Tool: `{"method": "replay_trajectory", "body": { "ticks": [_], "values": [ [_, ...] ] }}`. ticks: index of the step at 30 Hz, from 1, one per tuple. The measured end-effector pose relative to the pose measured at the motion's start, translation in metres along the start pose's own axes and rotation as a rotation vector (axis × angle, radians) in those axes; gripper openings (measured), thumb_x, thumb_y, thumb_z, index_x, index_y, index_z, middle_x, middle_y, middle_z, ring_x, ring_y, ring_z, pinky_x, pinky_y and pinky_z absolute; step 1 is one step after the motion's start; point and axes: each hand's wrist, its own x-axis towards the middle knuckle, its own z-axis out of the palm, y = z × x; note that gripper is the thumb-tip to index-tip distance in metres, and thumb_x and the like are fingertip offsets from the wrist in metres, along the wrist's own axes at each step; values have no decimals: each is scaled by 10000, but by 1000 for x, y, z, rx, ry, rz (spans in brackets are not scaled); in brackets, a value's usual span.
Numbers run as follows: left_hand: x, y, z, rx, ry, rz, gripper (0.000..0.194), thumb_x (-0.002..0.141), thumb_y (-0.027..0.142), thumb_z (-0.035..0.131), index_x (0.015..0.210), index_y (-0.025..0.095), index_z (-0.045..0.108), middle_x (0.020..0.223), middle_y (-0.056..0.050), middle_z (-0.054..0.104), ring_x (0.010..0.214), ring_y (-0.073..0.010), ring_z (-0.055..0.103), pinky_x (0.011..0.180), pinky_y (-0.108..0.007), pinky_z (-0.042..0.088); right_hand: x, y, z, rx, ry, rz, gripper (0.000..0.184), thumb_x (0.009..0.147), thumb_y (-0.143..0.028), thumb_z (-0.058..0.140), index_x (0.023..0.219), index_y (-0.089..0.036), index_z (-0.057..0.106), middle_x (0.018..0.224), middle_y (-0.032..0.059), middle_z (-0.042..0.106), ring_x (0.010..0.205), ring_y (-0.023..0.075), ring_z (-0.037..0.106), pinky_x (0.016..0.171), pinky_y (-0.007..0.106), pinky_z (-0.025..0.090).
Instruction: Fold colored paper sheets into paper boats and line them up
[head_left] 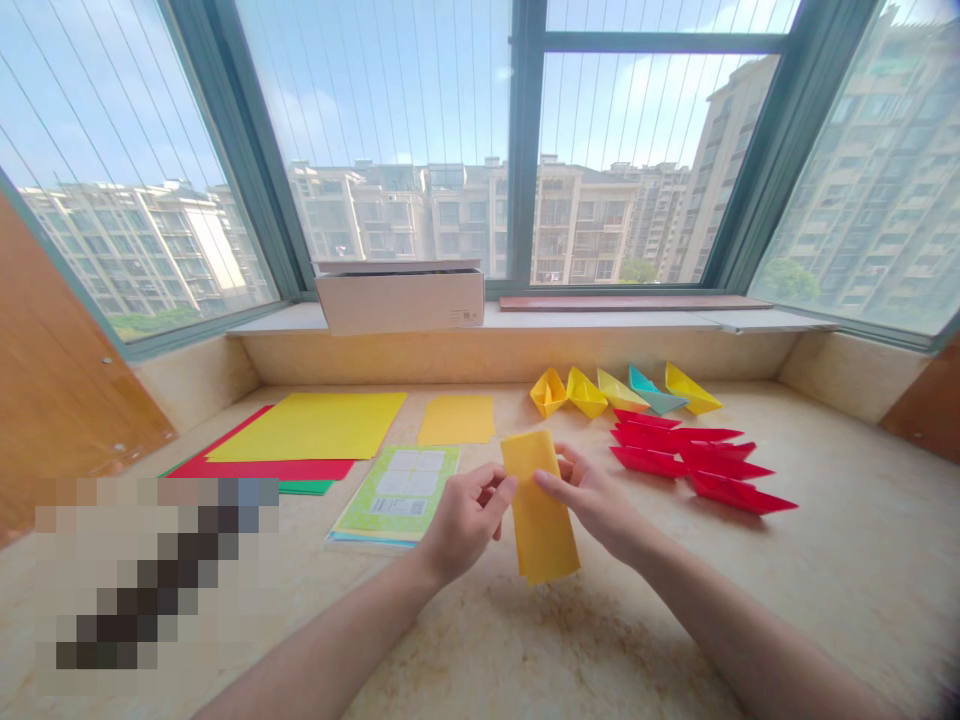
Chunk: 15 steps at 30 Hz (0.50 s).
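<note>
A folded strip of orange-yellow paper point(546, 535) is held up above the counter, tilted slightly, with its layers a little offset at the lower end. My left hand point(471, 515) pinches its left edge between thumb and fingers. On the other side my right hand point(592, 490) grips it, thumb on the front face and fingers behind. Behind the hands lies a flat sheet of orange paper point(456, 420). Just left of my left hand is a green-fronted paper packet point(401, 490). Several red folded paper boats point(675, 450) sit to the right of my right hand.
A row of folded boats, including a yellow boat point(586, 395) and a blue boat point(656, 392), stands at the back right. Yellow sheets point(307, 425) overlap red sheets point(255, 468) on the left. A white box point(401, 303) rests on the window ledge point(285, 318). A pixelated patch hides the lower left.
</note>
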Motion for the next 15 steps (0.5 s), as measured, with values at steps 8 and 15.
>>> {"method": "replay_trajectory", "body": {
  "ticks": [8,15],
  "values": [
    [1,0,0,28,64,-10,328,908,450,547,767,160,607,547,40,527,412,-83,490,409,-180,347,0,-2,-1,-103,109,-42,299,909,-486,597,955,-191,620,856,36,691,772,189,637,720,307,477],
    [2,-4,-3,60,77,-5,350,925,463,526,774,160,614,560,27,544,424,-83,490,425,-185,350,0,-3,-2,-107,94,-73,296,892,-467,630,1015,-198,640,948,51,701,848,200,627,773,319,469]
  ]
}}
